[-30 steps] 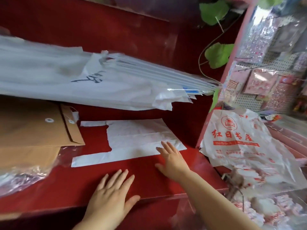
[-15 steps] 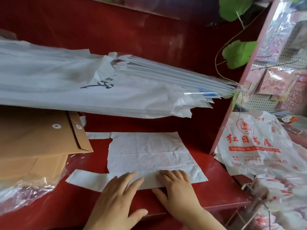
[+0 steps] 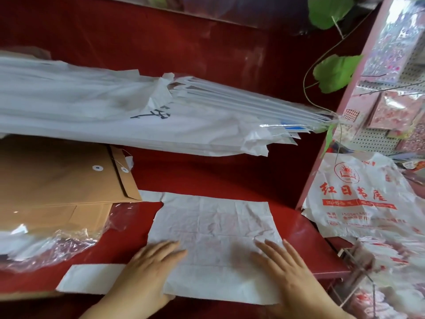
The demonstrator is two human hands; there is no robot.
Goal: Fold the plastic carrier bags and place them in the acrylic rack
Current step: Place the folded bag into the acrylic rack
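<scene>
Head view: I'm flattening the carrier bag [image 3: 213, 226], left hand [image 3: 149, 275] and right hand [image 3: 292, 275] spread flat, gripping nothing; next I'd pinch an edge to fold.

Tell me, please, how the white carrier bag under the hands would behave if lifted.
Probably floppy: the white carrier bag is thin, creased film, so it would likely droop. It looks very light and may slide on the glossy red shelf; the left hand and right hand press it flat.
</scene>
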